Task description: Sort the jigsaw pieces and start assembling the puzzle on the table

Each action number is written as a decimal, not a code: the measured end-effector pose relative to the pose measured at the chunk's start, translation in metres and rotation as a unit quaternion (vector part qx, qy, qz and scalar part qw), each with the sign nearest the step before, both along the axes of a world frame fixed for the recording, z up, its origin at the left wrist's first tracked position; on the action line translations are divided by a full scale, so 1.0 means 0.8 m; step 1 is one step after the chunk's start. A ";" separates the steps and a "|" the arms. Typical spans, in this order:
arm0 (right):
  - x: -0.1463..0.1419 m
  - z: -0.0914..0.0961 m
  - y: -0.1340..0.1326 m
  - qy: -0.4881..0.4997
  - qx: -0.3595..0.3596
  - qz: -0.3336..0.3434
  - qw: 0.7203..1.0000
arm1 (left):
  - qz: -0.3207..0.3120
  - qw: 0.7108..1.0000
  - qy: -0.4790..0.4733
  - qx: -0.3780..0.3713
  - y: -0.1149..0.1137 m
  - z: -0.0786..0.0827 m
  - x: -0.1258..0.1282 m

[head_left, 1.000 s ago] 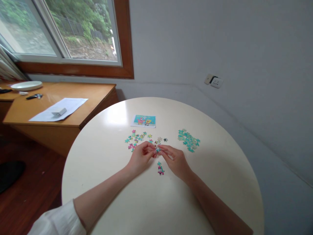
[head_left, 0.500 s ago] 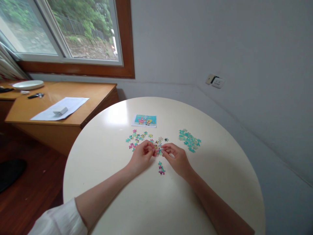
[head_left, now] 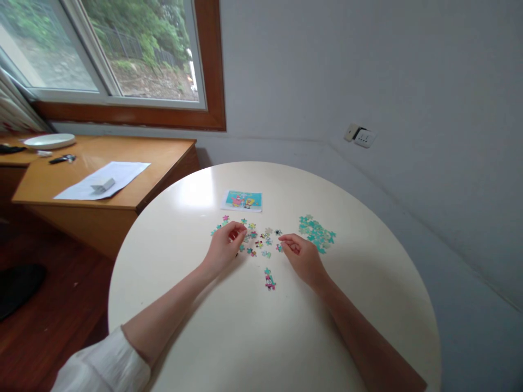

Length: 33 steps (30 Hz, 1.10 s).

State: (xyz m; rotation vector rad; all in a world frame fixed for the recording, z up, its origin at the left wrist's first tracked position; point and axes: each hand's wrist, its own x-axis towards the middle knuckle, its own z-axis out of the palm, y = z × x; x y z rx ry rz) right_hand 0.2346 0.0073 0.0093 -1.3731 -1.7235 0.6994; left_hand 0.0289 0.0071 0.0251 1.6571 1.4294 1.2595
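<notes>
Remotely, I have the white table (head_left: 265, 337) in view. My left hand (head_left: 223, 243) and right hand (head_left: 305, 260) are apart over it, both curled; whether either grip holds anything, I can't tell. The teal pile (head_left: 316, 233) lies right, card (head_left: 244, 201) at the back, joined pieces (head_left: 269, 281) nearest me, loose pieces (head_left: 259, 245) between the hands.

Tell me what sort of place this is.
Probably a room in a home or small office: there's a wood-framed window, a wooden desk, and a round white table with puzzle pieces spread over it.
</notes>
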 end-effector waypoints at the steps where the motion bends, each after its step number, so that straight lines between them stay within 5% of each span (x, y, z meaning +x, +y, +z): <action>1: 0.000 0.000 0.000 -0.017 0.003 -0.002 1.000 | 0.009 0.999 0.034 0.006 0.002 0.000 -0.003; 6: 0.000 -0.001 -0.001 -0.071 0.004 0.014 0.997 | 0.012 0.988 0.152 0.020 0.004 -0.005 -0.006; 13: 0.002 -0.003 0.002 -0.093 -0.002 0.036 0.995 | -0.128 0.945 0.280 0.109 -0.009 -0.010 0.004; 19: 0.003 -0.002 0.002 -0.102 -0.018 0.037 0.994 | -0.168 0.910 0.365 0.097 -0.019 -0.007 0.009; 26: 0.006 -0.002 0.005 -0.102 -0.024 0.047 0.993 | -0.162 0.912 0.364 0.100 -0.016 -0.006 0.010; 33: 0.020 0.021 0.003 -0.047 -0.096 0.144 0.984 | -0.149 0.919 0.351 0.103 -0.016 -0.006 0.012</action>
